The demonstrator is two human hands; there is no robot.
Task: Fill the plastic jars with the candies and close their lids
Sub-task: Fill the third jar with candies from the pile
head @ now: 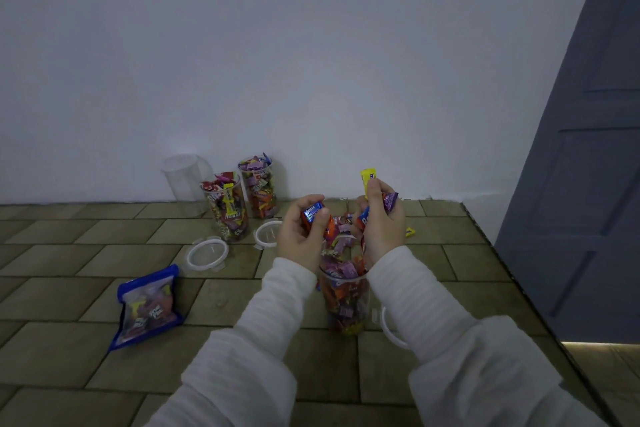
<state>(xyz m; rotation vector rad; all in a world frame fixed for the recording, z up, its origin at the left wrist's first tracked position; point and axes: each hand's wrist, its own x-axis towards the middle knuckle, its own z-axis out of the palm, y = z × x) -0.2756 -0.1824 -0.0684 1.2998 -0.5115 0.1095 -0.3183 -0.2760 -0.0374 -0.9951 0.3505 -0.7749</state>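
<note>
now both hands hold candies over the open jar (pixel 344 302), the left hand (pixel 302 236) pinching a blue candy (pixel 312 211), the right hand (pixel 381 224) gripping maybe three.

Both arms reach forward in pale sleeves, the hands raised side by side and a little apart. The left hand (pixel 302 231) curls its fingers with the thumb pressed on top. The right hand (pixel 382 218) is clenched, knuckles outward.
</note>
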